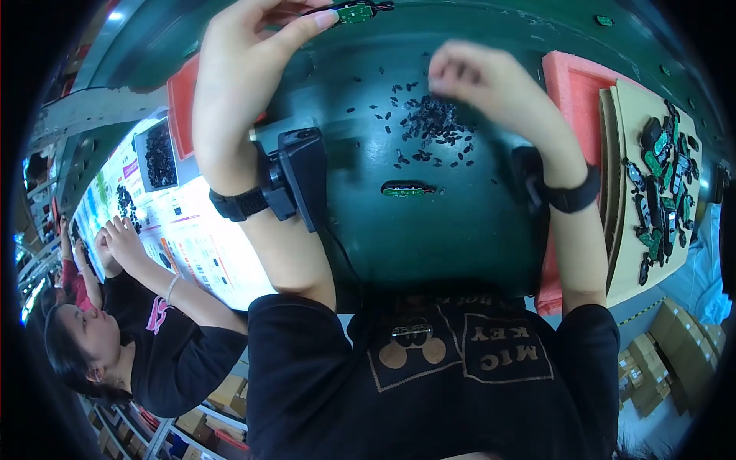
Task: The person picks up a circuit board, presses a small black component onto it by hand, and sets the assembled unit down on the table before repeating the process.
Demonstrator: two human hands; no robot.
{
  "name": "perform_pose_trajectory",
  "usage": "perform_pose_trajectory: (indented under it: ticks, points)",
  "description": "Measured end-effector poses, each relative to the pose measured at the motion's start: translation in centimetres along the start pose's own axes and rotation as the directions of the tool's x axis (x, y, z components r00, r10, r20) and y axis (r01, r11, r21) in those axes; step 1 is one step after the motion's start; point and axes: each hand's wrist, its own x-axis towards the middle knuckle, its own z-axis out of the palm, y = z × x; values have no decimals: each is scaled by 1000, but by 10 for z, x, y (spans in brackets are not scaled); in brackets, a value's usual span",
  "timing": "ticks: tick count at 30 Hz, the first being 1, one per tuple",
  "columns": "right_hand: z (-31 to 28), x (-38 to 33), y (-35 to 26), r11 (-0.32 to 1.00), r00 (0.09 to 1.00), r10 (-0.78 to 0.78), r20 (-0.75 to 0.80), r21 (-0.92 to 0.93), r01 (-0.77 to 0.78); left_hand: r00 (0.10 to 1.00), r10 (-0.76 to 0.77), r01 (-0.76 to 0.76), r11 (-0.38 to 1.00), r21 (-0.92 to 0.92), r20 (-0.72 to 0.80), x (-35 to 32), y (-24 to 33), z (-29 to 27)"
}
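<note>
Two hands work above the green desk (pixel 460 230). Left hand (pixel 238 84) pinches a green board (pixel 354 12) between its fingertips. Right hand (pixel 483 84) hovers with fingers bunched over the black parts pile (pixel 433 123); its contents cannot be told. Another board (pixel 405 189) lies on the desk nearby.

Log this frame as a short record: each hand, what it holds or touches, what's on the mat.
left hand: raised, fingers pinching a small green circuit board
right hand: over a pile of small black parts, fingertips bunched; grip hidden
mat centre: second green circuit board lying flat, untouched
surface: dark green mat
right side: cardboard sheet carrying more boards and black cases
wrists: black strap on each
</note>
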Motion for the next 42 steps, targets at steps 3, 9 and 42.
perform_pose_trajectory:
  ticks: [3,9,42]
  points:
    - [3,-4,-6,954,964,115,240,242,-174,993,113,-116,987,113,37,-1,-8,-17]
    - [-11,-4,18,950,967,252,18,187,-251,985,163,-170,974,152,57,-2,-8,-17]
    - [-31,38,47,977,987,5,-159,-210,-39,997,82,-83,992,99,5,0,-3,-11]
